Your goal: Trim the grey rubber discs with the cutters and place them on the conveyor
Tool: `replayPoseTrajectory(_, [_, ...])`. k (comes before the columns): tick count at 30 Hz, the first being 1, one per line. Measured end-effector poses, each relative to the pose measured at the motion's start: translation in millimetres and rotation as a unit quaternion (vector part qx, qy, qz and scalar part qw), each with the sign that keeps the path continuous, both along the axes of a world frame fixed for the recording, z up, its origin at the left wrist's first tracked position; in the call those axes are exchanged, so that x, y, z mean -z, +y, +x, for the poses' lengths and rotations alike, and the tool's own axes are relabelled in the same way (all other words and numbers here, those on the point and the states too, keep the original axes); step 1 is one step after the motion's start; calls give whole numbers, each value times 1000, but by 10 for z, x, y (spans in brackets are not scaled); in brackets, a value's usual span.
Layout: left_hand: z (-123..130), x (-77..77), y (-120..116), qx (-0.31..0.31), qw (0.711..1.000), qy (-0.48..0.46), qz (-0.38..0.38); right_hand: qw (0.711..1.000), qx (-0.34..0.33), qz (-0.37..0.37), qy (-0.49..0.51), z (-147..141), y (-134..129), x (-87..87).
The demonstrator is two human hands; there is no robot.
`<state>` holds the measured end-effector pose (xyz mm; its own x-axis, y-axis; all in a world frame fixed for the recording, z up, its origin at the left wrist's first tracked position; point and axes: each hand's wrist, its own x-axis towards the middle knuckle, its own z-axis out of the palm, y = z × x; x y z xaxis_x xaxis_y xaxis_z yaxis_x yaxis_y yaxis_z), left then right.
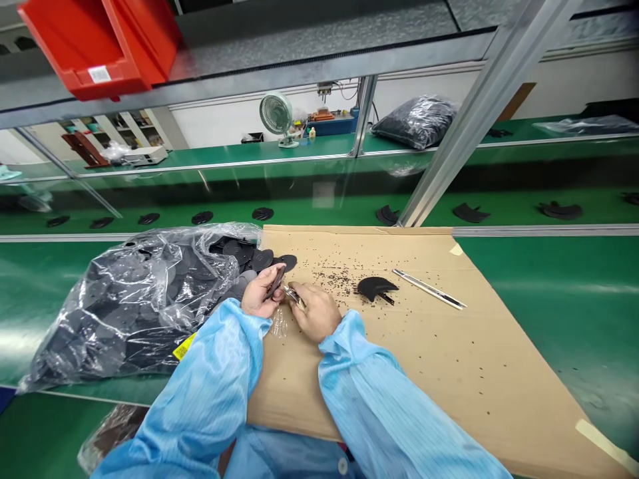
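Observation:
My left hand is closed on a thin black plastic disc, held edge-on and tilted. Just to its right, my right hand grips a small shiny metal tool that looks like a nail clipper, its tip close to the disc. Both hands are above the near left part of a cardboard sheet. Tiny black scraps lie scattered beyond my right hand. A curved black plastic piece rests to the right of them. Behind my left hand, more black discs spill from a clear plastic bag.
A pen-like white and black tool lies on the cardboard's right side. Past the cardboard, spaced black parts sit on a green conveyor belt. A slanting metal post stands at the right. Overhead, a red bin hangs over the shelf edge.

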<state>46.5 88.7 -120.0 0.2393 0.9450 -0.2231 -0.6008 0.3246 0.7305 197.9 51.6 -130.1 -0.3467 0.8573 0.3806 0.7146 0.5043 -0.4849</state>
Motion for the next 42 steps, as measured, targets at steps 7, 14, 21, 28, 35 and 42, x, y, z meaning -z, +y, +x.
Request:
replayPoseTrajectory(7, [-3,35,-3,5,1000,19,-1,999,-1,-20,-28,-11,2,12])
replayPoseTrajectory(14, [11,25,-13,3,1000,26,-9,998,7,-23,-57,-12,-5,-11])
replayPoseTrajectory(21, [38,46,-2,-37,999,26,-27,994,12,-26,-109,3,23,-47])
replayPoseTrajectory(28, [56,83,-5,-36,999,25,-30,983,-3,-97,-153,31,9,-161])
replayPoseTrajectory(35, [88,61,-1,-73,997,37,2,995,28,-73,-67,6,-17,-111])
replayPoseTrajectory(42, [75,90,18,-81,995,-4,55,972,234,-21,-12,482,30,-320])
